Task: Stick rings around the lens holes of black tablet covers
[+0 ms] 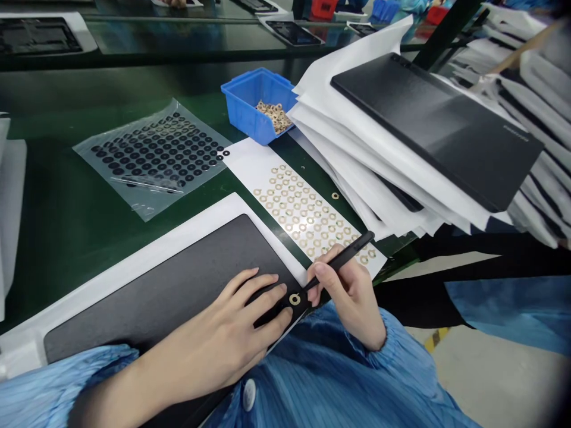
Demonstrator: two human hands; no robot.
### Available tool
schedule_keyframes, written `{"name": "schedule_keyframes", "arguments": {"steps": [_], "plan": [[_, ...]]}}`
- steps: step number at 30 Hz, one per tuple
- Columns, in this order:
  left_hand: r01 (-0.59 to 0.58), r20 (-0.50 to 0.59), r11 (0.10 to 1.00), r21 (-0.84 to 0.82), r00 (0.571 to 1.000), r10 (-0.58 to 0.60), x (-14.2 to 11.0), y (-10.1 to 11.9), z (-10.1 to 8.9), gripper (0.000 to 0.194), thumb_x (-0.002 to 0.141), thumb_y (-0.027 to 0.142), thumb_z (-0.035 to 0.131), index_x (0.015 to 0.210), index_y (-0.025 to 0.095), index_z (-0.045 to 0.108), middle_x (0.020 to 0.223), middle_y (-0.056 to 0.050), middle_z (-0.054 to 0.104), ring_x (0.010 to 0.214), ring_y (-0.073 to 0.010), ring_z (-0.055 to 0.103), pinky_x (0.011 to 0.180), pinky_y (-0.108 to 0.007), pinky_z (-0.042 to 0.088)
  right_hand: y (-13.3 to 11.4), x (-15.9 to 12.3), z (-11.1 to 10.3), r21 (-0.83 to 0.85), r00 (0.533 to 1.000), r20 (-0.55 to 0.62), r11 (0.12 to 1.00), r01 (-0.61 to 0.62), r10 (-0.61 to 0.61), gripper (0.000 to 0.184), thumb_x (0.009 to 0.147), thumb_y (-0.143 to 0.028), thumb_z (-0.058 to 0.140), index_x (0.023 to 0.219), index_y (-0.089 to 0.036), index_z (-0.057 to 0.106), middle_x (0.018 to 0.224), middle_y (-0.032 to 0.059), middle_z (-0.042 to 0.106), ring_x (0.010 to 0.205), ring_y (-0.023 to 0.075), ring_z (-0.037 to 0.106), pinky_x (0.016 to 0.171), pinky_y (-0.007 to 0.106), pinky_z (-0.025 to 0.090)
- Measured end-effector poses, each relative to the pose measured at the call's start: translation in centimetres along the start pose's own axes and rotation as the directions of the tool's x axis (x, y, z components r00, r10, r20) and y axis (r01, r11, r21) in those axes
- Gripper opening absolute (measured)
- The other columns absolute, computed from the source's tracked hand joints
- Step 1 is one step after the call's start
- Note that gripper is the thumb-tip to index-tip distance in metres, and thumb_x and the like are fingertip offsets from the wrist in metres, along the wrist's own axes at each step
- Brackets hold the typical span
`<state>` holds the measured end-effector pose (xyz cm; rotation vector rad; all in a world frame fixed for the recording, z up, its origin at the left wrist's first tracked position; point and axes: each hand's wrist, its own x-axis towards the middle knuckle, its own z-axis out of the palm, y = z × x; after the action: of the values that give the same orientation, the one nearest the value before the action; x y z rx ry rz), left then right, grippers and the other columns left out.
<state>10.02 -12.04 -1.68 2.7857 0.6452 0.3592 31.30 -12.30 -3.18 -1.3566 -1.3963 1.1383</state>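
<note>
My left hand [232,330] lies with fingers stretched over a dark flat panel [173,276], which rests on a white sheet [134,251] close to my body. Pinched in my right hand [352,294] are black tweezers [350,252], slanting down toward the panel's right corner. Their tip is beside a small gold-coloured ring [295,299] on that corner, near my left fingertips. Whether the tip touches the ring I cannot tell. Just beyond, a white card [254,157] carries rows of similar rings.
A clear sheet of black rings [156,148] lies back left. The blue bin [247,113] holds loose gold-coloured rings. At right, a dark panel [428,125] tops a stack of white sheets [339,154]. One loose ring [335,195] sits on the green table [49,196].
</note>
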Motion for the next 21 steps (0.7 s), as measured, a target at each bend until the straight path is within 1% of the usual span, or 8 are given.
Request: {"name": "schedule_keyframes", "arguments": {"steps": [4,7,15,21], "plan": [[0.005,0.004,1.0,-0.009,1.0,-0.005,0.1,0.0,-0.07,0.034,0.093,0.014,0.039,0.124,0.017,0.053,0.121,-0.009,0.058,0.122,-0.0275,0.043,0.106,-0.051,0.033,0.09,-0.04,0.03,0.001,1.0,-0.003,1.0,0.013,-0.013,0.024,0.092,-0.038,0.049,0.078,-0.017,0.049,0.052,-0.0029,0.056,0.042,0.0097,0.056,0.043,0.022,0.047],[0.016,0.014,1.0,-0.001,1.0,-0.016,0.14,-0.01,-0.06,0.034,0.093,0.015,0.04,0.124,0.017,0.053,0.121,-0.009,0.058,0.122,-0.0284,0.043,0.105,-0.052,0.034,0.09,-0.06,0.0,-0.007,1.0,-0.003,1.0,0.017,-0.017,0.024,0.092,-0.037,0.049,0.078,-0.017,0.049,0.052,-0.0032,0.055,0.041,0.0093,0.056,0.042,0.021,0.048],[0.007,0.005,1.0,0.012,1.0,-0.007,0.08,0.09,-0.07,0.033,0.094,0.016,0.04,0.124,0.017,0.053,0.121,-0.009,0.058,0.121,-0.0283,0.044,0.105,-0.052,0.034,0.1,0.02,0.06,-0.022,1.0,-0.003,0.999,0.025,-0.025,0.023,0.091,-0.036,0.05,0.078,-0.018,0.049,0.052,-0.0036,0.055,0.041,0.0092,0.055,0.041,0.02,0.048],[0.004,0.003,0.999,0.033,1.0,-0.004,0.23,0.03,-0.26,0.032,0.092,0.015,0.042,0.122,0.016,0.054,0.119,-0.009,0.06,0.12,-0.0264,0.046,0.106,-0.049,0.034,0.15,-0.01,0.09,-0.02,1.0,-0.009,1.0,0.012,-0.012,0.022,0.091,-0.035,0.051,0.077,-0.018,0.049,0.052,-0.0041,0.054,0.04,0.0088,0.054,0.041,0.02,0.047]]}}
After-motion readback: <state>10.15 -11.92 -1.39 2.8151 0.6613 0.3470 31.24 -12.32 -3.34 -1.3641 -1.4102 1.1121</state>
